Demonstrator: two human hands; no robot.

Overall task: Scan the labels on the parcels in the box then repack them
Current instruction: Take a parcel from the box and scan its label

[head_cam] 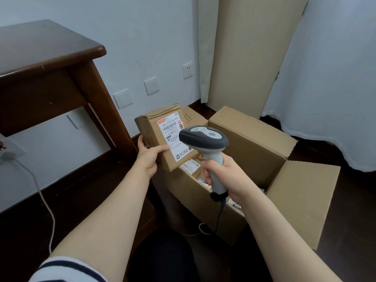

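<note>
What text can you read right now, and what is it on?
"642 L714-00 015": on the white label of the parcel the left hand holds.
The rest of that label: too blurred to read.
The other labels inside the open box: too small to read.
On the scanner in the right hand: no readable marking.

A home room: dark wooden table, wall sockets, pale curtain, wood floor.

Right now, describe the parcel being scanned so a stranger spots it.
Find the big open cardboard box right of the dark wooden table. Above its left edge, the left hand holds a brown parcel. Unlike the parcels inside, it is raised, a red light at its white label.
</note>
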